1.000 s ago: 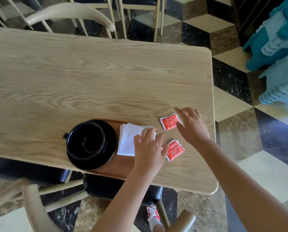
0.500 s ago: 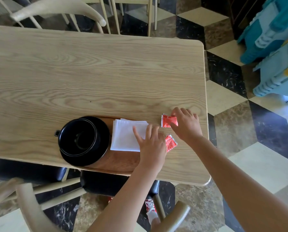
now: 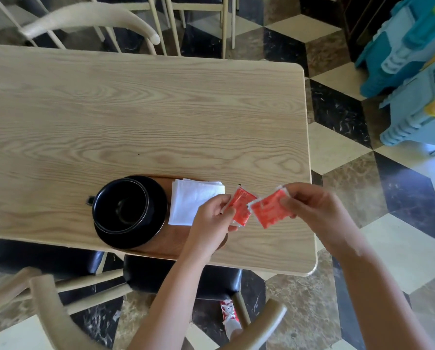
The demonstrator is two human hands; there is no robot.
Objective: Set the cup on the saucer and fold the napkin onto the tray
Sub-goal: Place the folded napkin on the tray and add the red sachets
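A black cup (image 3: pixel 121 205) stands on a black saucer (image 3: pixel 156 224), both on the left part of a brown wooden tray (image 3: pixel 176 245) near the table's front edge. To their right on the tray lies a folded white napkin (image 3: pixel 191 200). My left hand (image 3: pixel 215 218) is raised over the tray's right end and pinches a red sachet (image 3: pixel 241 209). Just right of it, my right hand (image 3: pixel 310 208) grips a second red sachet (image 3: pixel 268 210), lifted off the table.
The light wooden table (image 3: pixel 135 117) ends at its right edge near my right hand. Pale wooden chairs (image 3: pixel 90 21) stand at the far side and one with a black seat (image 3: pixel 176 276) below the near edge. Blue plastic items (image 3: pixel 411 72) sit on the floor at right.
Both hands have picked a red sachet off the table and lifted it. The left hand has come off the napkin. Cup, saucer and napkin have not moved.
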